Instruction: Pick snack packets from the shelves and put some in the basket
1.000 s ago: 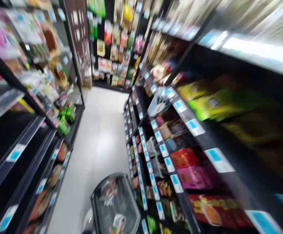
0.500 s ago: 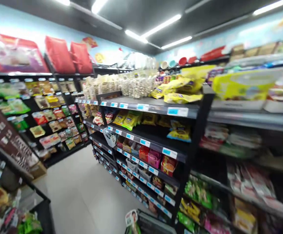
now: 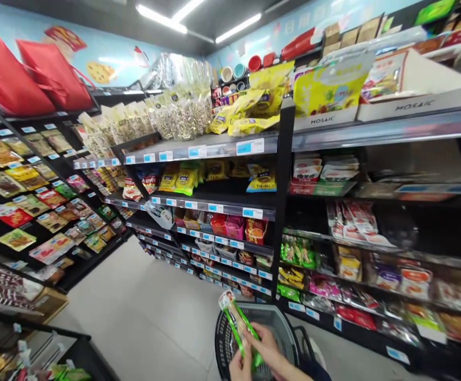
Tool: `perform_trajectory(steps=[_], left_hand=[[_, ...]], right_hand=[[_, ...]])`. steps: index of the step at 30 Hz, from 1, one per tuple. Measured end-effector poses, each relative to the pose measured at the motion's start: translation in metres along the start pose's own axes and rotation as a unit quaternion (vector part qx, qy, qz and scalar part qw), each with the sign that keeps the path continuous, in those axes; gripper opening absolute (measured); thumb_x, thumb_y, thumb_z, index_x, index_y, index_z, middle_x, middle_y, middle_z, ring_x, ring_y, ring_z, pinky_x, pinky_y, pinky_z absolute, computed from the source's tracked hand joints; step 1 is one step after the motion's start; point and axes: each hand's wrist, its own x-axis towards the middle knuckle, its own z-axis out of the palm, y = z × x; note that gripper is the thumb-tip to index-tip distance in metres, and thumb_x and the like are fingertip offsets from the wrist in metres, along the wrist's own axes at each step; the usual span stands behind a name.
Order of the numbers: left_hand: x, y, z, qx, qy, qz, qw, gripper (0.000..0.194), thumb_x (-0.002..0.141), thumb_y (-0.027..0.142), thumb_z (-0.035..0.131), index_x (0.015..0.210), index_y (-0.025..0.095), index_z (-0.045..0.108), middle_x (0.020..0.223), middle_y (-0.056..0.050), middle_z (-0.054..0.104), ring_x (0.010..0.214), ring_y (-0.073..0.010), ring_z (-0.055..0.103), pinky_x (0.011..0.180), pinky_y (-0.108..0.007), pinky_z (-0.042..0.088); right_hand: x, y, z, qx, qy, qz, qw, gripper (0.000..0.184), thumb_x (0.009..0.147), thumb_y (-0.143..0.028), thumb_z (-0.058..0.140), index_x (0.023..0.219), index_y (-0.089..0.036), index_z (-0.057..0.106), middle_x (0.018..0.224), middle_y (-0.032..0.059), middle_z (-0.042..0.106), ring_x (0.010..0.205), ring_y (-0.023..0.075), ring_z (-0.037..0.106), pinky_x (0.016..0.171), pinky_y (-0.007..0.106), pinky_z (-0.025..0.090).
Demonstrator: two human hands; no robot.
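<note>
We hold a long green packet (image 3: 236, 323) over the left part of a grey shopping basket (image 3: 289, 330), tilted so that its top end, with a round picture label, reaches across the basket's far left corner; we cannot tell whether it touches the rim. Our left hand (image 3: 241, 365) has its fingers clamped on the packet's lower part, and our right hand (image 3: 264, 341) pinches it just beside, from the right, with fingers together.

The broadest stretch of pale floor (image 3: 146, 307) lies left of the basket, running up the aisle between the shelf edges. On the far side we have little room: the basket's far rim is near the bottom edge of the shelving (image 3: 285, 185), close to its upright corner post. A black handle (image 3: 304, 338) bends up at the basket's right edge, with a pale shoe (image 3: 317, 353) partly showing beside it.

Toward the lower left, the corner of a low black rack (image 3: 85, 349) juts into the aisle, and a brown carton (image 3: 51, 305) stands behind it. Yellow bags (image 3: 260, 103) lie along the top shelf's front edge, left of the post.
</note>
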Motion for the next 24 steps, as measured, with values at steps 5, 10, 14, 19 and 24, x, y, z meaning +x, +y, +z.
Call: perform_trajectory(steps=[5, 10, 14, 19, 24], left_hand=[[-0.002, -0.030, 0.003, -0.212, 0.168, -0.082, 0.959, 0.072, 0.065, 0.075, 0.066, 0.096, 0.010, 0.077, 0.094, -0.012, 0.074, 0.097, -0.0313, 0.066, 0.086, -0.037, 0.053], [-0.001, -0.014, -0.003, -0.291, 0.223, -0.060, 0.928, 0.063, 0.077, 0.064, 0.065, 0.111, 0.012, 0.072, 0.108, -0.012, 0.072, 0.102, -0.0238, 0.064, 0.088, -0.029, 0.049], [-0.004, -0.003, -0.010, -0.233, 0.261, -0.026, 0.936, 0.050, 0.078, 0.058, 0.067, 0.090, 0.010, 0.075, 0.085, -0.008, 0.072, 0.080, -0.0178, 0.063, 0.072, -0.023, 0.048], [-0.012, -0.009, -0.008, -0.219, 0.253, -0.016, 0.942, 0.040, 0.079, 0.050, 0.069, 0.072, 0.011, 0.069, 0.066, -0.002, 0.064, 0.065, -0.0133, 0.057, 0.063, -0.021, 0.043], [-0.021, -0.023, -0.003, -0.231, 0.249, -0.024, 0.940, 0.037, 0.079, 0.048, 0.069, 0.072, 0.012, 0.069, 0.069, -0.003, 0.065, 0.066, -0.0132, 0.055, 0.063, -0.022, 0.043]], right_hand=[[0.002, -0.022, 0.026, 0.002, -0.026, -0.026, 0.999, 0.041, 0.067, -0.056, 0.076, 0.080, -0.017, 0.075, 0.073, 0.0064, 0.072, 0.070, 0.0229, 0.067, 0.067, 0.034, 0.055], [0.008, -0.044, 0.032, 0.049, -0.058, -0.028, 0.997, 0.043, 0.065, -0.047, 0.082, 0.095, -0.017, 0.073, 0.086, 0.0082, 0.075, 0.074, 0.0223, 0.069, 0.069, 0.032, 0.057], [-0.001, -0.050, 0.023, 0.080, -0.106, -0.002, 0.991, 0.047, 0.062, -0.043, 0.086, 0.099, -0.017, 0.070, 0.089, 0.0083, 0.075, 0.079, 0.0238, 0.071, 0.074, 0.035, 0.058], [-0.017, -0.045, 0.010, 0.050, -0.102, -0.001, 0.994, 0.041, 0.065, -0.045, 0.084, 0.091, -0.015, 0.071, 0.092, 0.0108, 0.075, 0.084, 0.0254, 0.071, 0.080, 0.037, 0.057], [-0.029, -0.035, 0.010, 0.044, -0.086, 0.019, 0.995, 0.040, 0.063, -0.045, 0.085, 0.087, -0.015, 0.072, 0.089, 0.0106, 0.075, 0.081, 0.0247, 0.070, 0.078, 0.037, 0.057]])
